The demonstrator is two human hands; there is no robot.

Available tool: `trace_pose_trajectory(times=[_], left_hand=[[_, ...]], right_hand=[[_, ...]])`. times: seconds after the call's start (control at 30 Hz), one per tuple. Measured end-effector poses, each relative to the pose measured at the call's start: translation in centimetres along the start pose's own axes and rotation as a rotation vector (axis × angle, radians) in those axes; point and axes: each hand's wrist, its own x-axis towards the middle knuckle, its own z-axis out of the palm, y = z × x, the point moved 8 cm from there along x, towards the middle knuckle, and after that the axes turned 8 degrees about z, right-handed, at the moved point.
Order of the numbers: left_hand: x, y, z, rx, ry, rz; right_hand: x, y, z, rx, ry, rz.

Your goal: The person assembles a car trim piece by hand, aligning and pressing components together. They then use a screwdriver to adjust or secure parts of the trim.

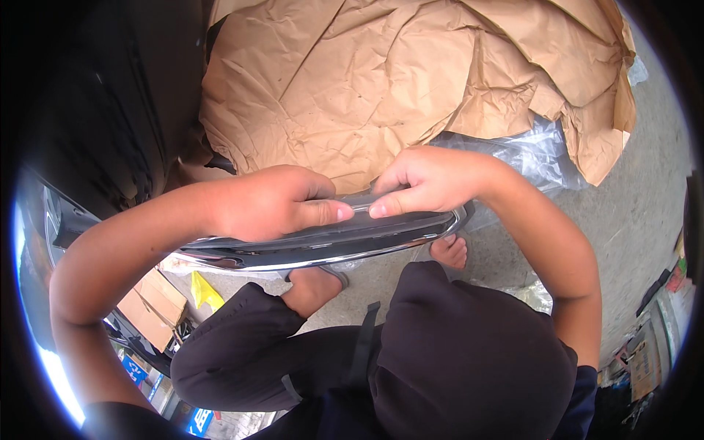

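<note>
Across my lap and just in front of my knees lies a long, curved, glossy black panel with a chrome-coloured rim (330, 258), which looks like a car trim piece. My left hand (271, 204) is closed over its far edge, thumb pressed along the top. From the other side, my right hand (433, 182) pinches that edge, its thumb tip close to the left one. A thin greyish strip (361, 208) shows between the two thumbs; whether it is film or part of the panel I cannot tell. The curled fingers are partly hidden.
Crumpled brown paper (381, 81) spreads beyond the panel, with clear plastic sheeting (535, 150) under its right side. A large dark panel (95, 110) stands at the left. Cardboard (155, 308) and a yellow bag (206, 291) lie lower left on the concrete floor (623, 220).
</note>
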Motion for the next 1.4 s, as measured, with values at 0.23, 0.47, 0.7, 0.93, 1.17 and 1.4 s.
trace_pose_trajectory(times=[0.23, 0.47, 0.7, 0.93, 1.17, 1.4], left_hand=[[0.5, -0.6, -1.5, 0.028, 0.013, -0.092], [0.8, -1.1, -1.3, 0.054, 0.007, -0.122], [1.1, -0.1, -0.5, 0.108, 0.028, 0.07], [0.9, -0.1, -0.3, 0.196, 0.047, 0.043], [0.5, 0.8, 0.0, 0.16, 0.069, 0.076], [0.1, -0.5, -0.8, 0.122, 0.008, -0.109]], right_hand=[[-0.2, -0.1, -0.7, 0.129, 0.184, 0.165], [0.8, -1.0, -0.6, -0.032, 0.227, 0.299], [1.9, -1.6, -0.4, -0.065, 0.409, 0.265], [1.0, -2.0, -0.1, -0.159, 0.523, 0.319], [0.5, -2.7, -0.1, -0.169, 0.533, 0.239], [1.1, -2.1, -0.1, -0.053, 0.451, 0.183]])
